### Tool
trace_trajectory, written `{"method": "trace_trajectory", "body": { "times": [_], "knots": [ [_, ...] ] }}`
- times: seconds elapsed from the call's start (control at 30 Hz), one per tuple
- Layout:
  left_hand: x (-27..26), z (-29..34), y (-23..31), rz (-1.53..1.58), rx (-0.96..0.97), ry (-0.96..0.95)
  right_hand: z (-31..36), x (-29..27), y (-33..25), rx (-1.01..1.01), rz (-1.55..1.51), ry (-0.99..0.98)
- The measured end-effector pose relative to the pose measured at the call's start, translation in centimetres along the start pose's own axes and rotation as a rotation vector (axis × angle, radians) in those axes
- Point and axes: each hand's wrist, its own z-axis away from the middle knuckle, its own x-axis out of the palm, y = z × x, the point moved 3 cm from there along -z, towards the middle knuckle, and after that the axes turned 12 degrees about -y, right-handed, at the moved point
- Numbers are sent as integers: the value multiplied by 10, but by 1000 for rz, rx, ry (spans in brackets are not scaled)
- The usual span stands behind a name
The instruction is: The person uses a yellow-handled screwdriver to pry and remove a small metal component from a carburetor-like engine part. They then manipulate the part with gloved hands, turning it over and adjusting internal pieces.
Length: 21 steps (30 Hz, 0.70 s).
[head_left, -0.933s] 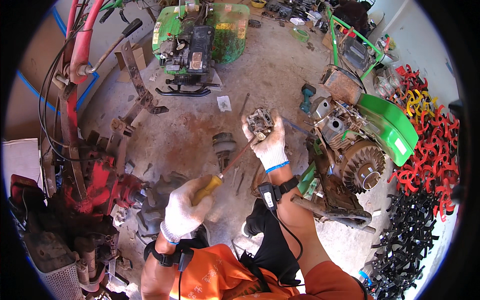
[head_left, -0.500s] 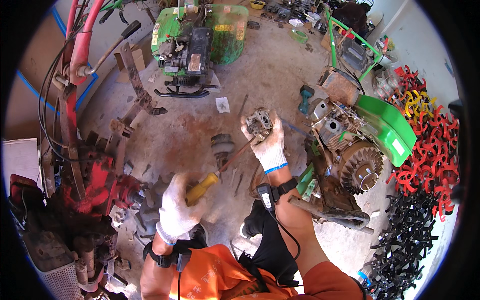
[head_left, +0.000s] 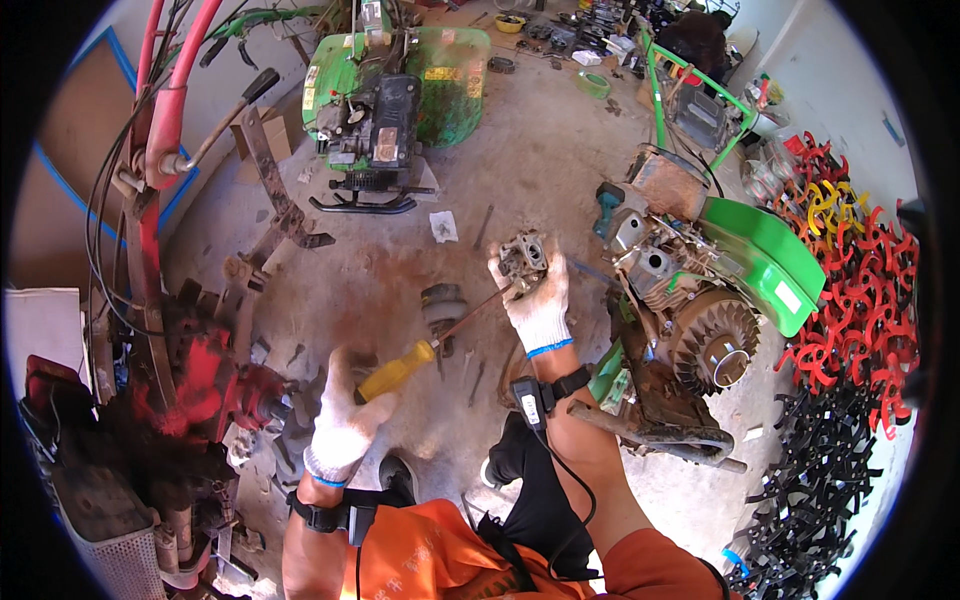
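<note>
"Watching from my distant station, I have the right hand [head_left: 537,305] well in view. What does it hold?"

"A small metal engine part [head_left: 522,257]. It sits at the top of that gloved grip, with fingers clamped up along both its sides and its upper face bare to me."

"And the left hand [head_left: 343,430]?"

"Lower and to the left, at the butt end of a screwdriver [head_left: 423,354]. The yellow handle [head_left: 393,375] points away from that glove, up and to the right. I see thumb and forefinger standing apart on either side of its end; whether the other fingers are closed on it, I can't tell."

"Where does the shaft [head_left: 475,316] run?"

"From the left grip across to the lower left side of the part, close beside the right fingers. I can't make out whether the tip touches."

"Anything else around the grips?"

"Between them, down on the floor [head_left: 540,150], I see a dark round piece [head_left: 441,303] just past the shaft. Right of the right grip, well apart, lies an engine with a finned wheel [head_left: 712,342]; left of the left one stands a red machine [head_left: 205,370]."
</note>
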Motion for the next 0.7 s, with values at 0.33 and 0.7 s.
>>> {"method": "trace_trajectory", "body": {
  "times": [0.33,0.7],
  "knots": [
    [-1,-5,4,-339,-79,137,0,-9,1,-20,29,-91],
    [-4,-7,-2,-343,-7,168,3,2,1,-24,16,-88]
  ]
}}
